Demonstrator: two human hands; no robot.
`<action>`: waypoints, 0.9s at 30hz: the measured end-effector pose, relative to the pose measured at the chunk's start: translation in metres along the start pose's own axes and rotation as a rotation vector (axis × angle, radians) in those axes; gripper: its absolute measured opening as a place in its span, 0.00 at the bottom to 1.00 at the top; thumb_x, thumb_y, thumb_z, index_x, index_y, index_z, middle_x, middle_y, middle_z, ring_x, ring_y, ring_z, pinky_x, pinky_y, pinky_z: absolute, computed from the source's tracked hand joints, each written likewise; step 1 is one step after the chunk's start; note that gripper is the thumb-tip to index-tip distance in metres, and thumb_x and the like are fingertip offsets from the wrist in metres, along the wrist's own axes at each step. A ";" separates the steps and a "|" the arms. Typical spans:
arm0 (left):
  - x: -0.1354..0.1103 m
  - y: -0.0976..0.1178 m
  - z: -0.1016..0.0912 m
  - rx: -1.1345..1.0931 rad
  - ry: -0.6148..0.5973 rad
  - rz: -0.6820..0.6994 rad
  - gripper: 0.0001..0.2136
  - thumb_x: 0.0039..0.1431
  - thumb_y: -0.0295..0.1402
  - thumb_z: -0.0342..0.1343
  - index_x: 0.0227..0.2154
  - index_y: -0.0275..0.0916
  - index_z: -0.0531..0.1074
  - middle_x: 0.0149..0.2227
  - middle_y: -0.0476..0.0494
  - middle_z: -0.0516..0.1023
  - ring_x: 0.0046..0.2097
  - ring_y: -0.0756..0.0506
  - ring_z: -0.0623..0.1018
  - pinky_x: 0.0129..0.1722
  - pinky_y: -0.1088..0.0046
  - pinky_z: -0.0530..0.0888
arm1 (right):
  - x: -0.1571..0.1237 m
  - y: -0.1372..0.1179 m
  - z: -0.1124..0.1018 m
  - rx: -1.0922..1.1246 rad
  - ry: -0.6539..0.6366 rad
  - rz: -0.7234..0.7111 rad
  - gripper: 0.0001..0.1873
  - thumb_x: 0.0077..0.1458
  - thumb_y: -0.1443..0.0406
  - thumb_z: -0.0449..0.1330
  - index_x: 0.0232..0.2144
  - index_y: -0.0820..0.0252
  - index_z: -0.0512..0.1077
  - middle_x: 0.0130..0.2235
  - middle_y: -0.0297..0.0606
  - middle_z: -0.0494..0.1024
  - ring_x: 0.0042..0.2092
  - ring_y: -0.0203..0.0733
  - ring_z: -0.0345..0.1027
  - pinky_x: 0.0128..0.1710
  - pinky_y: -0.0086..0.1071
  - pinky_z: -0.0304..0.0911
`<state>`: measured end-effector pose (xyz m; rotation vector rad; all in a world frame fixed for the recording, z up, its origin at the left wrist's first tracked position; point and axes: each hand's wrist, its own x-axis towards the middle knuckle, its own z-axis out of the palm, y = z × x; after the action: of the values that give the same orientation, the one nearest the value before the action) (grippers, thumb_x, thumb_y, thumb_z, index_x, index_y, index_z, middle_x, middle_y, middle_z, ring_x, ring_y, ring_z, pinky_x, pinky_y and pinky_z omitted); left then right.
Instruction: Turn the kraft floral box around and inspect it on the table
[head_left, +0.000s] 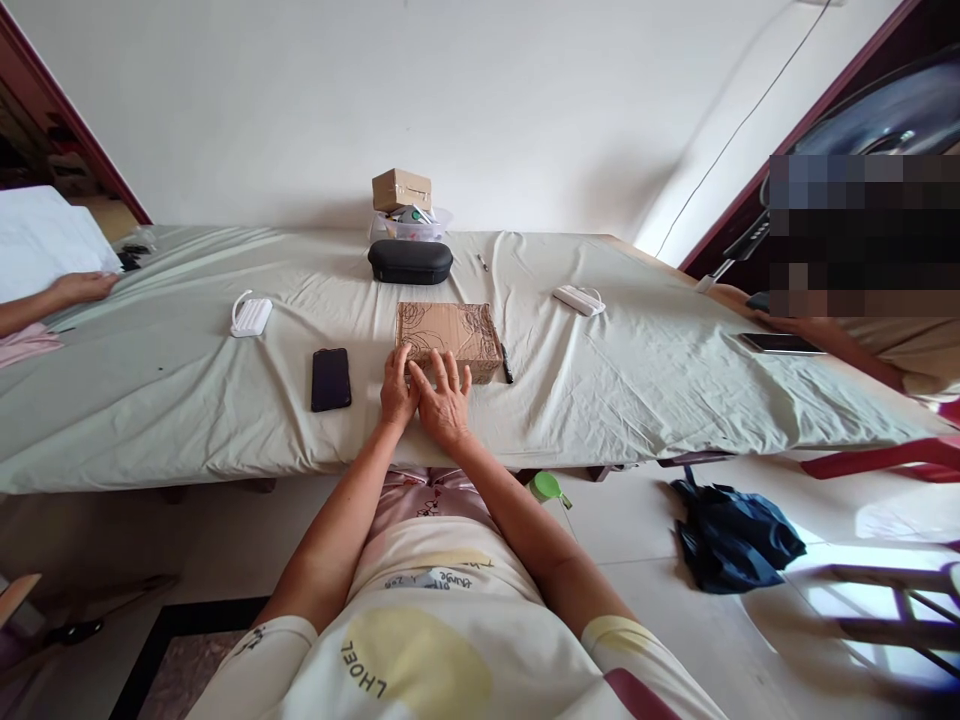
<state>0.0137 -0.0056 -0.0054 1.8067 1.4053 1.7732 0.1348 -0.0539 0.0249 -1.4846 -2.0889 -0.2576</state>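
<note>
So, the worktop [187, 400] w/ its pale sheet carries it all. The cardboard box [448, 335] sits mid-worktop, close to our near edge, top shut as far as we see. We'd judge work on it barely begun: nothing opened or taken out. Our left hand [397, 392] rests at its near-left corner, fingers together. Our right hand [444, 402] lies flat beside it, fingers spread, gripping nothing. A black phone [331, 379] lies left of them & a pen [506, 364] is at the box's right side. Our hands hide the box's near face; taped or not, can't tell.
</note>
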 end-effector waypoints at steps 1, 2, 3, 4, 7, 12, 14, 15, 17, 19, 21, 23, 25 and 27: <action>0.000 0.000 0.000 -0.007 0.000 0.001 0.23 0.72 0.44 0.49 0.66 0.45 0.65 0.67 0.34 0.69 0.70 0.38 0.68 0.71 0.52 0.65 | 0.000 -0.003 0.001 0.000 0.001 -0.001 0.34 0.68 0.65 0.54 0.72 0.37 0.59 0.77 0.34 0.52 0.78 0.57 0.39 0.74 0.61 0.34; 0.000 0.000 0.000 -0.013 0.000 0.002 0.23 0.72 0.43 0.50 0.65 0.45 0.66 0.66 0.34 0.70 0.70 0.38 0.68 0.71 0.53 0.66 | 0.000 -0.005 0.002 0.003 0.007 0.000 0.34 0.68 0.65 0.53 0.72 0.38 0.59 0.77 0.34 0.53 0.78 0.57 0.40 0.74 0.61 0.34; 0.000 0.000 -0.001 -0.016 0.000 0.002 0.23 0.72 0.43 0.50 0.65 0.45 0.66 0.66 0.34 0.70 0.70 0.38 0.68 0.71 0.53 0.66 | 0.000 -0.005 0.002 0.007 0.016 -0.002 0.34 0.68 0.65 0.53 0.73 0.39 0.58 0.77 0.36 0.54 0.78 0.57 0.40 0.74 0.61 0.33; 0.000 0.001 -0.001 -0.017 -0.001 0.000 0.23 0.72 0.43 0.50 0.65 0.45 0.66 0.66 0.34 0.70 0.70 0.38 0.68 0.71 0.53 0.66 | 0.000 -0.004 0.002 0.013 0.027 -0.006 0.34 0.68 0.66 0.53 0.73 0.40 0.57 0.76 0.37 0.55 0.78 0.56 0.41 0.74 0.61 0.32; -0.001 0.001 -0.002 -0.001 -0.009 -0.006 0.24 0.71 0.43 0.51 0.66 0.43 0.64 0.68 0.32 0.67 0.71 0.37 0.67 0.71 0.52 0.66 | -0.001 0.008 0.000 0.037 0.057 -0.008 0.36 0.66 0.68 0.53 0.74 0.43 0.57 0.76 0.39 0.56 0.77 0.55 0.41 0.75 0.61 0.31; 0.000 -0.001 -0.002 0.026 -0.026 0.020 0.24 0.70 0.41 0.53 0.66 0.42 0.64 0.68 0.32 0.68 0.71 0.37 0.66 0.72 0.53 0.64 | 0.002 0.047 -0.007 0.087 0.157 0.132 0.36 0.64 0.69 0.52 0.72 0.48 0.61 0.77 0.44 0.52 0.78 0.60 0.39 0.73 0.66 0.34; 0.001 -0.001 -0.002 0.025 -0.022 0.028 0.24 0.70 0.41 0.53 0.66 0.42 0.64 0.67 0.32 0.69 0.71 0.37 0.67 0.72 0.53 0.64 | 0.003 0.066 -0.007 0.118 0.225 0.184 0.35 0.63 0.68 0.52 0.72 0.51 0.61 0.77 0.47 0.50 0.78 0.62 0.38 0.73 0.67 0.39; 0.001 -0.001 -0.002 0.025 -0.019 0.029 0.24 0.70 0.42 0.53 0.66 0.43 0.64 0.67 0.33 0.69 0.71 0.38 0.66 0.72 0.54 0.63 | 0.004 0.074 -0.007 0.143 0.260 0.203 0.36 0.63 0.68 0.52 0.72 0.53 0.60 0.77 0.48 0.50 0.78 0.62 0.38 0.73 0.66 0.43; 0.001 -0.001 -0.002 0.032 -0.015 0.034 0.24 0.70 0.42 0.53 0.66 0.43 0.64 0.67 0.33 0.68 0.71 0.37 0.66 0.72 0.54 0.64 | 0.005 0.088 -0.002 0.215 0.302 0.211 0.39 0.61 0.69 0.52 0.74 0.56 0.54 0.76 0.49 0.52 0.78 0.58 0.41 0.72 0.62 0.50; 0.000 -0.001 -0.003 0.053 -0.012 0.049 0.24 0.71 0.42 0.52 0.66 0.42 0.64 0.68 0.32 0.68 0.71 0.37 0.67 0.72 0.53 0.64 | 0.004 0.098 0.003 0.288 0.297 0.185 0.43 0.60 0.70 0.51 0.76 0.58 0.48 0.75 0.49 0.56 0.76 0.53 0.48 0.72 0.56 0.56; 0.000 -0.002 -0.003 0.080 -0.015 0.066 0.24 0.72 0.41 0.51 0.67 0.42 0.63 0.69 0.32 0.67 0.71 0.38 0.67 0.72 0.53 0.63 | 0.002 0.103 0.009 0.334 0.278 0.157 0.45 0.59 0.71 0.51 0.76 0.59 0.45 0.73 0.48 0.60 0.74 0.50 0.53 0.72 0.52 0.59; 0.000 -0.002 -0.003 0.102 -0.016 0.076 0.24 0.72 0.42 0.50 0.67 0.41 0.62 0.68 0.32 0.67 0.71 0.38 0.67 0.72 0.53 0.64 | 0.001 0.106 0.012 0.358 0.270 0.148 0.46 0.58 0.71 0.52 0.76 0.59 0.46 0.73 0.47 0.61 0.74 0.49 0.54 0.72 0.51 0.59; 0.000 -0.003 -0.003 0.115 -0.015 0.081 0.25 0.72 0.42 0.50 0.67 0.41 0.61 0.68 0.31 0.68 0.71 0.37 0.67 0.72 0.53 0.64 | -0.001 0.106 0.013 0.380 0.263 0.139 0.46 0.58 0.71 0.52 0.76 0.59 0.46 0.73 0.46 0.61 0.74 0.49 0.54 0.73 0.51 0.59; 0.001 -0.004 -0.003 0.120 -0.015 0.087 0.25 0.73 0.43 0.49 0.68 0.41 0.61 0.69 0.31 0.67 0.71 0.37 0.67 0.72 0.53 0.63 | -0.002 0.107 0.013 0.400 0.256 0.139 0.46 0.58 0.71 0.52 0.76 0.59 0.46 0.74 0.46 0.60 0.74 0.49 0.53 0.73 0.51 0.57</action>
<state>0.0095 -0.0044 -0.0072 1.9652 1.4785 1.7468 0.2287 -0.0105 -0.0035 -1.2725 -1.7053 0.0251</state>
